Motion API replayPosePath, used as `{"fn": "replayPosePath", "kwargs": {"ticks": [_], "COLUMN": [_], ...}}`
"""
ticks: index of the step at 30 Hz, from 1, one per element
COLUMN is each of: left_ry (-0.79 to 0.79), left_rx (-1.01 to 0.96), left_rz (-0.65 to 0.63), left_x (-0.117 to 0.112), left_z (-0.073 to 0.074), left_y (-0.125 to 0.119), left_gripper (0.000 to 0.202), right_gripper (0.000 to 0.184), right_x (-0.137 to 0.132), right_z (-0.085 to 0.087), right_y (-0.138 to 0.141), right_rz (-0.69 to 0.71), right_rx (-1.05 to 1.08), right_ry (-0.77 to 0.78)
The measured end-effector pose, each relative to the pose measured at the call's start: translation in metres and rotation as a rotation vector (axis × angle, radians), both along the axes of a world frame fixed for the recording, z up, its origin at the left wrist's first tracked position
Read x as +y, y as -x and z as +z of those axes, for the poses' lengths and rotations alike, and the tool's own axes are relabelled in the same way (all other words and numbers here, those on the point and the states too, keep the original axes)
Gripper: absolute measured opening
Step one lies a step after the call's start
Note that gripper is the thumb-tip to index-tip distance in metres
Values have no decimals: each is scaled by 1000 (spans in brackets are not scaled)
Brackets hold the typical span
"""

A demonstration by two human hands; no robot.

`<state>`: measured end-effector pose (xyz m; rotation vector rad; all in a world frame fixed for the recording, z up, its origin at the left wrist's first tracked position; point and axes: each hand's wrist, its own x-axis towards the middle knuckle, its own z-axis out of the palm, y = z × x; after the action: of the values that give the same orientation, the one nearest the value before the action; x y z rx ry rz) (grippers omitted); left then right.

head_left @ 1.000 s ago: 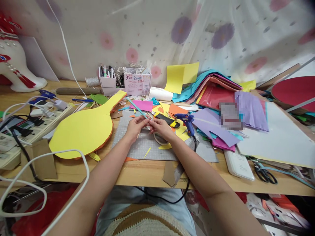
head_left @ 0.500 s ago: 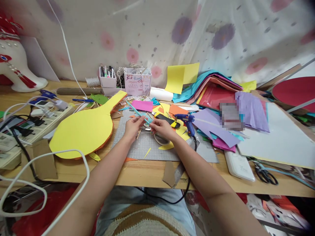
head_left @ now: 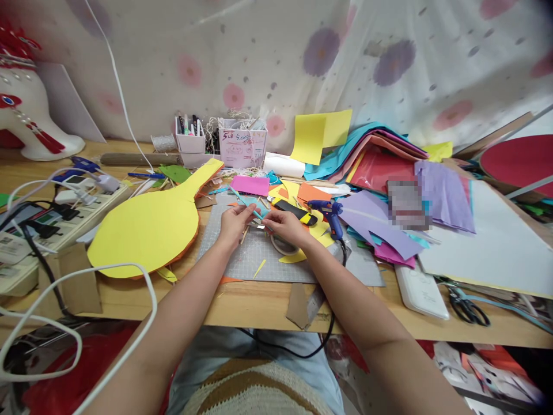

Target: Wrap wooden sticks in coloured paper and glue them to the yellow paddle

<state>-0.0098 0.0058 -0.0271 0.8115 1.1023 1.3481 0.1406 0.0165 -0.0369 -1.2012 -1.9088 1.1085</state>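
Observation:
A narrow light-blue paper strip (head_left: 243,200) slants between my hands, above the grey cutting mat (head_left: 235,262). My left hand (head_left: 235,223) pinches it between thumb and fingers. At the strip's lower end, my right hand (head_left: 283,225) closes its fingertips on it too. A roll of tape (head_left: 283,246) lies just under my right hand. Right behind that hand rests a black and yellow utility knife (head_left: 296,212). The blue glue gun (head_left: 329,216) stands on the mat to the right, among yellow paper scraps.
A yellow paddle-shaped paper piece (head_left: 144,233) lies to the left, near a power strip (head_left: 26,259) with tangled cables. Purple paper (head_left: 380,222), a white power bank (head_left: 421,291) and scissors (head_left: 469,305) are on the right. Pen boxes (head_left: 242,144) stand at the back.
The blue strip's far end has dropped slightly and swung a little to the right. Both hands remain nearly in place, still pinching it.

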Motion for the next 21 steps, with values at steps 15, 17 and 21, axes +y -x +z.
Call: {"fn": "replayPosePath", "kwargs": {"ticks": [15,17,21], "left_ry": [-141,-145,-133], "left_rx": [-11,8,-2], "left_rz": [8,15,-19], "left_x": [3,2,-2], "left_z": [-4,-4,0], "left_y": [2,1,-2], "left_gripper": [31,31,34], "right_gripper": [34,36,36], "right_x": [-6,-6,-7], "right_z": [11,10,7], "right_y": [-2,2,11], "right_rz": [180,138,46], "right_rx": [404,397,405], "right_ry": [434,389,304]}}
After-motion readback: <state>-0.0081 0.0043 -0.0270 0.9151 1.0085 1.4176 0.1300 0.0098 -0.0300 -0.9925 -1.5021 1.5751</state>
